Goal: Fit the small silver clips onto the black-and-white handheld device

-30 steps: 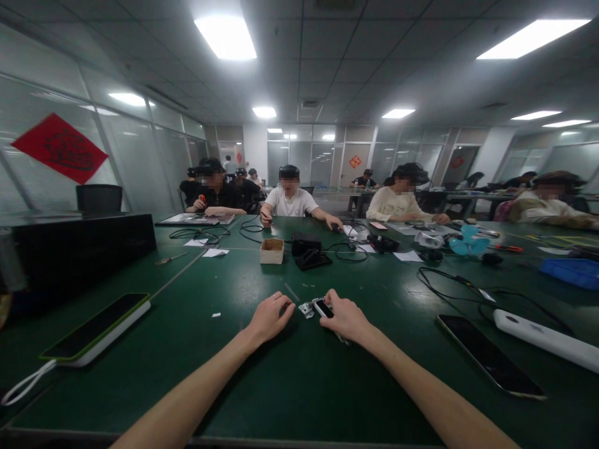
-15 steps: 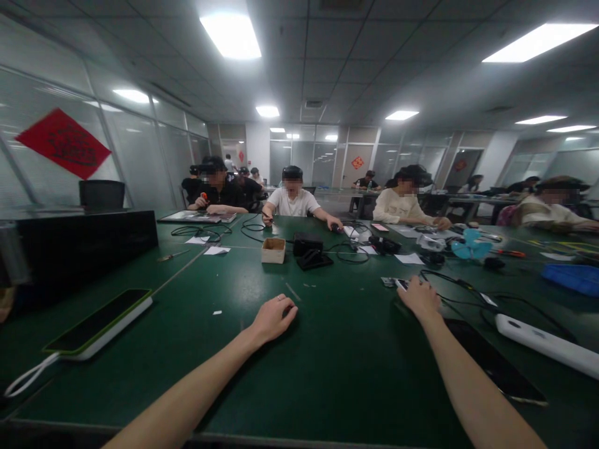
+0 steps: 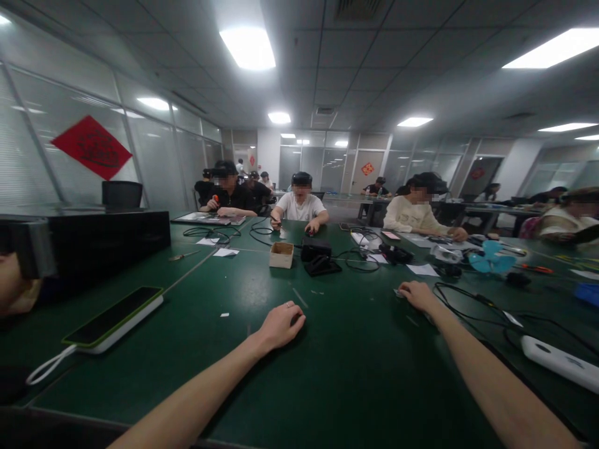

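Observation:
My left hand [image 3: 283, 325] rests on the green table [image 3: 355, 374], its fingers curled inward. Whatever lies under those fingers, if anything, is hidden. Farther right, my right hand [image 3: 418, 295] lies low on the tabletop with its fingers closed over a small silvery piece [image 3: 397, 293]. Most of that piece is covered, so its kind does not show. Black cables [image 3: 461, 299] run just right of this hand. A small open cardboard box [image 3: 281, 257] stands beyond my left hand, beside a black box-shaped object [image 3: 316, 249].
At left lie a white, green-edged device with a strap [image 3: 116, 318] and a large black case [image 3: 107, 246]. A turquoise fan [image 3: 492, 257] and a white bar-shaped device [image 3: 561, 362] are at right. Co-workers sit across the table, one in a white shirt [image 3: 300, 207].
The view has turned slightly left. My right hand has shifted left over the silvery piece. My left hand stays nearly still. The co-worker opposite has drawn one hand in toward the body.

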Available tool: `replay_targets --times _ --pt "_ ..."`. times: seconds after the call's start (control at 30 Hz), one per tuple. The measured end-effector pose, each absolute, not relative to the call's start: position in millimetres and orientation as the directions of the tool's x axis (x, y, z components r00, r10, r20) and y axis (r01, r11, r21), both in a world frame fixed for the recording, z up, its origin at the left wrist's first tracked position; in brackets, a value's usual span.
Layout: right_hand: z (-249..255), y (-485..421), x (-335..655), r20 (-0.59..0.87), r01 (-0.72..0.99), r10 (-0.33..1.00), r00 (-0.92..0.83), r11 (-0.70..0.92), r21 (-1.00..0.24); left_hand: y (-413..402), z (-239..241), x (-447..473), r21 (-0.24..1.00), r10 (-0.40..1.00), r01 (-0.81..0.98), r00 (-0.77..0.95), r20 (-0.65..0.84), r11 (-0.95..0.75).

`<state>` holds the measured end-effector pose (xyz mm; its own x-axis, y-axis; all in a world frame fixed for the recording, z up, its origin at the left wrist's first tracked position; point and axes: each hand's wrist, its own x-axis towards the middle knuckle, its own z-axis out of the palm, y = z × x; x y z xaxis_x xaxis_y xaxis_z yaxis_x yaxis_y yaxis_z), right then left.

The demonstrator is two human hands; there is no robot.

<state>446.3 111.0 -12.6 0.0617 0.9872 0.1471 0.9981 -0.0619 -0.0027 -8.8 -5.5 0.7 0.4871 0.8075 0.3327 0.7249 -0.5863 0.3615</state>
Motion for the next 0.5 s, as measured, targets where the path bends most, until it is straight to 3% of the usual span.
replay_targets --times 0.5 --pt "-24 114 450 0.161 0.996 0.986 -0.043 0.03 0.086 -7 2 -9 0.322 0.808 0.745 0.494 0.321 -0.584"
